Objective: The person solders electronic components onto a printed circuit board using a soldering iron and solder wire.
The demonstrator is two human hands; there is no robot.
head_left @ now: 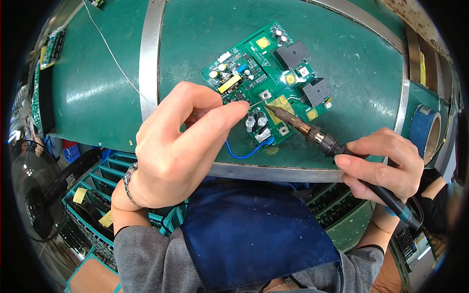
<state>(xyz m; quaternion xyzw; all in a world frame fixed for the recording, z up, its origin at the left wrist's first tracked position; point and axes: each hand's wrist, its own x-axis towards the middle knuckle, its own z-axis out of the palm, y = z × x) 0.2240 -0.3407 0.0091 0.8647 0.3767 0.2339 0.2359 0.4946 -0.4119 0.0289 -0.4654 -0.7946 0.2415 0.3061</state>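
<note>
A green circuit board [254,53] lies tilted on the green work mat [195,29], with black relays [291,53], capacitors and yellow patches on it. My right hand [383,163] is wrapped round the black handle of a soldering iron [317,139]. The iron's tip points at the board beside a small square metal terminal. My left hand [183,134] pinches the end of a thin solder wire [256,103], which reaches toward that same spot near the iron's tip. Whether tip and wire touch is too small to tell. A blue wire [239,156] loops from the board's near edge.
Metal strips [149,58] frame the mat. A blue roll of tape [424,128] stands at the right. More boards [51,49] lie at the far left. Below the bench edge are a rack of boards [97,180] and a black fan [44,190].
</note>
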